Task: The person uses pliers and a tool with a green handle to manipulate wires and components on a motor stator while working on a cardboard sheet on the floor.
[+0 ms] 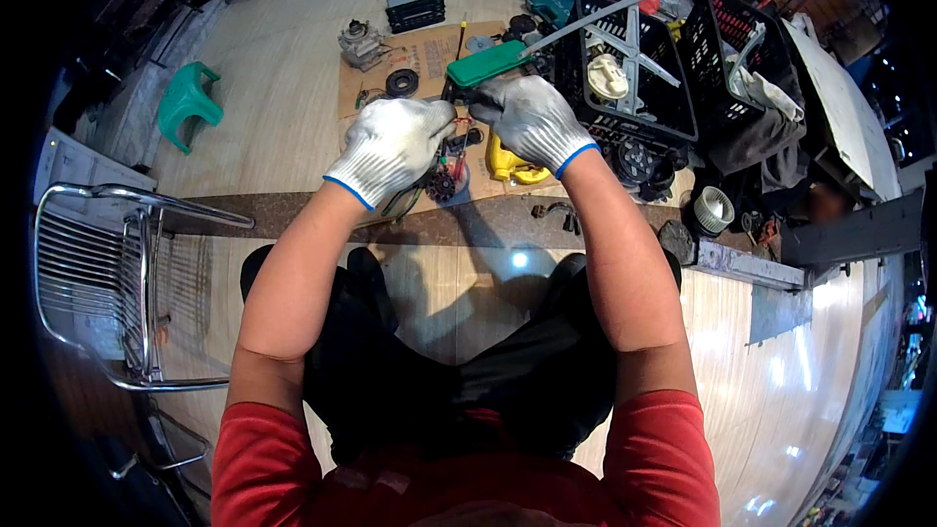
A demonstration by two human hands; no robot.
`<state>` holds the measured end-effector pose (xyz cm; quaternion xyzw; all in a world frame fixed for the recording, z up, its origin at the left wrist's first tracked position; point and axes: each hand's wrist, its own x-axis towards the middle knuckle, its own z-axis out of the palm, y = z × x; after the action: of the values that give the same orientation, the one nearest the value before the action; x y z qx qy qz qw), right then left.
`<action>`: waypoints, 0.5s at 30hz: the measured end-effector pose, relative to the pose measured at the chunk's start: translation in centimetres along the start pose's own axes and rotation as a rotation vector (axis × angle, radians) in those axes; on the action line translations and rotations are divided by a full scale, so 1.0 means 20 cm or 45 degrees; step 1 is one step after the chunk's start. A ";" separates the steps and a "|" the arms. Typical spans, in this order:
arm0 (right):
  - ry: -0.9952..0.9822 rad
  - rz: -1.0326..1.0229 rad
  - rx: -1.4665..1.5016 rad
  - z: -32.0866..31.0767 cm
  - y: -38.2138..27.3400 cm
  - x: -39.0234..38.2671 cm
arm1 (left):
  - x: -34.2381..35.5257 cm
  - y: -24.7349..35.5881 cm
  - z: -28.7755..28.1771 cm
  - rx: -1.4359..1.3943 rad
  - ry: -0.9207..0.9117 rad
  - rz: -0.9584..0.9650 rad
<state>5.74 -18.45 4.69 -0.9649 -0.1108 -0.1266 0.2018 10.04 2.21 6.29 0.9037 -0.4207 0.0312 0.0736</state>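
Note:
My left hand (pixel 392 141), in a white knit glove with a blue cuff, is closed with its fingertips pinched toward the middle. My right hand (pixel 532 119), gloved alike, is closed close by at about the same height. Between them a small reddish bit (pixel 463 121) shows, too small to name; what the fingers hold is mostly hidden. Below the hands lie a dark round part with red on it (pixel 443 185) and a yellow plastic piece (pixel 509 164). Just beyond them lies a green oblong tool head (pixel 486 64) on a long grey handle.
A cardboard sheet (pixel 429 47) holds a black ring (pixel 401 83) and a metal housing (pixel 363 43). Black crates (pixel 673 127) of parts stand at right, near a white fan wheel (pixel 713 210). A green stool (pixel 187 105) and metal chair (pixel 93 273) are at left.

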 end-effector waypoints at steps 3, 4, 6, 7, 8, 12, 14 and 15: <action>0.016 -0.017 -0.177 -0.01 -0.03 -0.01 | -0.01 0.02 0.03 0.209 0.035 0.035; 0.029 -0.020 -0.213 -0.01 -0.04 -0.02 | -0.02 0.02 0.05 0.268 0.076 0.057; 0.048 -0.026 -0.264 -0.01 -0.06 -0.02 | 0.00 0.03 0.08 0.270 0.096 0.004; 0.055 -0.022 -0.278 -0.01 -0.07 -0.02 | 0.01 0.03 0.08 0.283 0.094 -0.041; 0.062 -0.018 -0.294 -0.01 -0.08 -0.03 | 0.02 0.03 0.09 0.293 0.095 -0.086; 0.101 0.018 -0.253 0.00 -0.13 -0.04 | 0.04 0.02 0.08 0.187 0.165 -0.197; 0.180 -0.007 -0.136 0.02 -0.16 -0.04 | 0.05 -0.01 0.10 0.098 0.196 -0.234; 0.226 -0.012 -0.105 0.06 -0.15 -0.04 | 0.06 -0.02 0.10 0.053 0.212 -0.249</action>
<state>4.40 -15.44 4.42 -0.9568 -0.0917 -0.2172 0.1702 11.06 1.21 4.48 0.9360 -0.3222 0.1074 0.0922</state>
